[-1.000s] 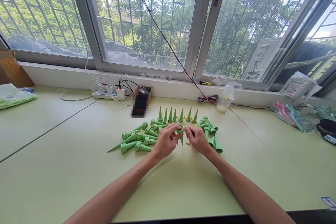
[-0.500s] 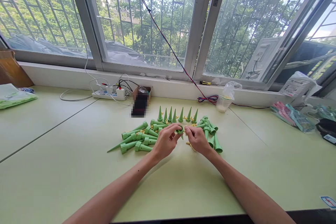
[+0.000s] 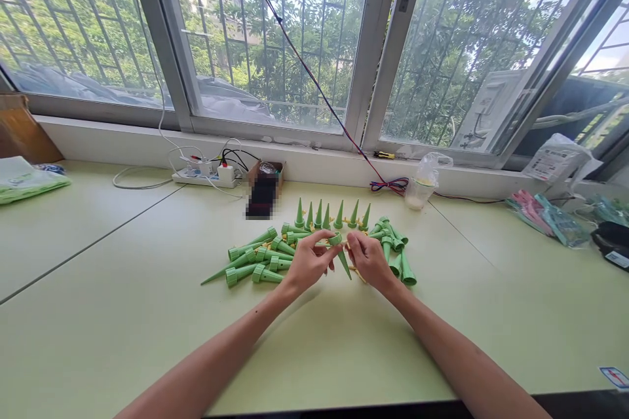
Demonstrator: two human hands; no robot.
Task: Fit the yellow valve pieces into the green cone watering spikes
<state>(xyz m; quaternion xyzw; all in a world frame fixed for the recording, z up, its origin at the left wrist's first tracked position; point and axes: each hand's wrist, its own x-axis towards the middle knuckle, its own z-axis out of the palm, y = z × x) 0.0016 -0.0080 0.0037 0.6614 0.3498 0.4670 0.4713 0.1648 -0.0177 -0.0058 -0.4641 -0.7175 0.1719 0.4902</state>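
Note:
My left hand [image 3: 307, 262] pinches the wide end of a green cone-shaped spike [image 3: 341, 255], whose tip points down toward me. My right hand [image 3: 368, 259] is closed just right of it, fingertips at the spike's open end; what they hold is too small to name. A heap of green spikes [image 3: 255, 258] lies to the left. Several spikes [image 3: 339, 215] stand upright in a row behind my hands. More spikes [image 3: 396, 245] lie to the right, with small yellow bits among them.
A pale green table [image 3: 122, 314] runs to a windowsill. A power strip [image 3: 204, 175] with cables, a small box [image 3: 265, 193] and a plastic bag with a cup [image 3: 423, 184] sit at the back. Packets [image 3: 550, 219] lie at the right, a green bag [image 3: 27, 180] at the left.
The green spike in my left hand has tilted, so its tip now shows pointing down toward me. Both hands stay in nearly the same place.

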